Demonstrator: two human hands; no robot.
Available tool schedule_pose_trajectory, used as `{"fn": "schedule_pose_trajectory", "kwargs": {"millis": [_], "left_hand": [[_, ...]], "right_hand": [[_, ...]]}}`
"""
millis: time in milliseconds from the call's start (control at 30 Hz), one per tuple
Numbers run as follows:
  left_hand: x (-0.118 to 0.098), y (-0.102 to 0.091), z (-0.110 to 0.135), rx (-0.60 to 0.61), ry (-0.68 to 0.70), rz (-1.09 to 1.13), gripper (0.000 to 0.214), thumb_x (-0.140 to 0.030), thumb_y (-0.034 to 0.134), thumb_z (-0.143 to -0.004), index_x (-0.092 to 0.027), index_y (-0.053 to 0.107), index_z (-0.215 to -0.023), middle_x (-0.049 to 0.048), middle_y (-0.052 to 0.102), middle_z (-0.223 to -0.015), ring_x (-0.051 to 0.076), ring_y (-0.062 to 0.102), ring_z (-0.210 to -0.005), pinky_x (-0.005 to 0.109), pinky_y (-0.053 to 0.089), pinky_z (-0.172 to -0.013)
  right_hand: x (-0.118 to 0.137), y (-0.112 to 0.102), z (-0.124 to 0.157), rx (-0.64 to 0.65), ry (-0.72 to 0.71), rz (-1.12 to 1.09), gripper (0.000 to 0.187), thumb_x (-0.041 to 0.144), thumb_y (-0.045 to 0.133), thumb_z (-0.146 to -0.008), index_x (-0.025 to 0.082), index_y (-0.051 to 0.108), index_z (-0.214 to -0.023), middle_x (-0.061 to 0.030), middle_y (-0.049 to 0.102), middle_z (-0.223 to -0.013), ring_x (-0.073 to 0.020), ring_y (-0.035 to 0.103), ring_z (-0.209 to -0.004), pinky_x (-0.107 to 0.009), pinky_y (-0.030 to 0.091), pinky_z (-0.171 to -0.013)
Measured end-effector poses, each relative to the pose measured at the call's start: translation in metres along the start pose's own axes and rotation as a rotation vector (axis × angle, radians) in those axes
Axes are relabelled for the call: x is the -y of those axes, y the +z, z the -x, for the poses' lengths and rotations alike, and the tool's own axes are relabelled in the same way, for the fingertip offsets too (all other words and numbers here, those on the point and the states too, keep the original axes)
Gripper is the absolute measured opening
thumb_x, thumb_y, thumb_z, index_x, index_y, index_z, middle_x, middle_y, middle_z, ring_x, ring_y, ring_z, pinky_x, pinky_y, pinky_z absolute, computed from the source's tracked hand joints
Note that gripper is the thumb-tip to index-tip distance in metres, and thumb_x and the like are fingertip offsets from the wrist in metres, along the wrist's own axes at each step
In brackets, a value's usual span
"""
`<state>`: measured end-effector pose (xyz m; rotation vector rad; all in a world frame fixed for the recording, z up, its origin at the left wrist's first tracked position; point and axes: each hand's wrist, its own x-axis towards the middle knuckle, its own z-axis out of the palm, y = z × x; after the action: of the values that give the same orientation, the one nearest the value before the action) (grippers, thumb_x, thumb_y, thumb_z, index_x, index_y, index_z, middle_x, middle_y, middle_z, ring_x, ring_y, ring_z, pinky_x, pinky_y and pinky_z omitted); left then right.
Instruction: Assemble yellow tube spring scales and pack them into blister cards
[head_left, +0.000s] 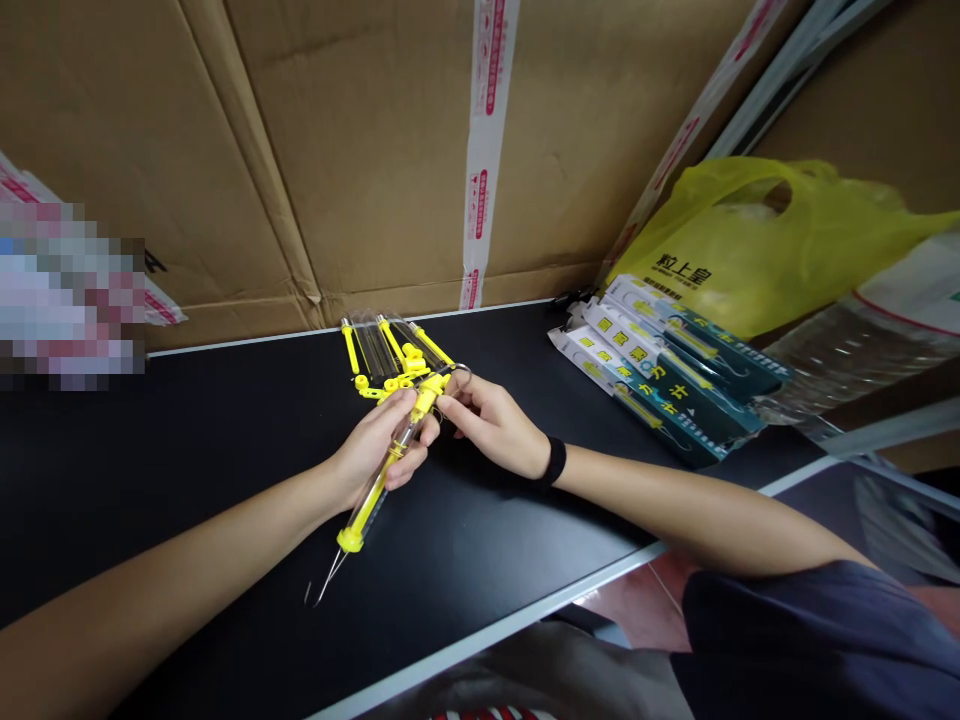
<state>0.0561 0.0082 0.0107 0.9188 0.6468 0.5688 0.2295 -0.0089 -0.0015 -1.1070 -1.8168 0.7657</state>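
Observation:
A spring scale with a clear tube, yellow inner parts and a metal hook at its lower end lies slanted in my left hand. The fingers of that hand are wrapped round the tube's upper part. My right hand, a black band on its wrist, is closed with thumb and fingers at the yellow top end and the metal ring there. Just behind the hands, several clear tubes and yellow plastic parts lie on the black table. My fingers partly hide the scale's top end.
Several printed boxes picturing such scales are stacked at the right. Behind them sit a yellow plastic bag and a clear plastic bag. Large cardboard boxes stand along the back edge. A metal post rises at the right.

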Motion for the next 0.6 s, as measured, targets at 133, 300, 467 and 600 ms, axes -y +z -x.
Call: {"fn": "schedule_pose_trajectory", "kwargs": {"millis": [133, 300, 467, 600], "left_hand": [[0.0, 0.0, -0.002, -0.032, 0.054, 0.029, 0.02, -0.032, 0.039, -0.096, -0.017, 0.048, -0.087, -0.0051, 0.051, -0.062, 0.003, 0.04, -0.032, 0.014, 0.039, -0.029], [0.0, -0.003, -0.001, 0.051, -0.04, 0.042, 0.028, -0.038, 0.036, -0.095, -0.017, 0.044, -0.078, -0.0059, 0.044, -0.059, 0.002, 0.033, -0.031, 0.012, 0.031, -0.025], [0.003, -0.004, 0.0, 0.066, 0.057, 0.011, 0.019, -0.037, 0.053, -0.091, -0.021, 0.044, -0.087, -0.0088, 0.044, -0.063, 0.001, 0.03, -0.032, 0.009, 0.03, -0.025], [0.004, -0.004, 0.0, 0.11, 0.039, 0.041, 0.024, -0.04, 0.053, -0.091, -0.019, 0.045, -0.085, -0.0094, 0.043, -0.059, 0.001, 0.027, -0.031, 0.011, 0.033, -0.025]], "right_hand": [[0.004, -0.002, 0.002, 0.013, -0.031, -0.032, 0.025, 0.037, 0.044, -0.096, 0.019, 0.047, -0.08, 0.0022, 0.05, -0.07, -0.0091, 0.05, -0.059, -0.023, 0.044, -0.057], [0.006, -0.003, 0.001, 0.063, 0.039, -0.117, 0.033, 0.044, 0.045, -0.095, 0.019, 0.045, -0.075, 0.0042, 0.048, -0.059, -0.0083, 0.046, -0.052, -0.023, 0.042, -0.055], [0.008, -0.003, -0.003, 0.104, 0.099, -0.274, 0.039, 0.053, 0.052, -0.089, 0.018, 0.046, -0.074, 0.0013, 0.056, -0.066, -0.0084, 0.053, -0.056, -0.023, 0.048, -0.056], [0.011, -0.003, -0.004, 0.122, 0.161, -0.373, 0.044, 0.059, 0.059, -0.082, 0.018, 0.046, -0.072, 0.0026, 0.057, -0.063, -0.0074, 0.054, -0.055, -0.022, 0.051, -0.053]]}}
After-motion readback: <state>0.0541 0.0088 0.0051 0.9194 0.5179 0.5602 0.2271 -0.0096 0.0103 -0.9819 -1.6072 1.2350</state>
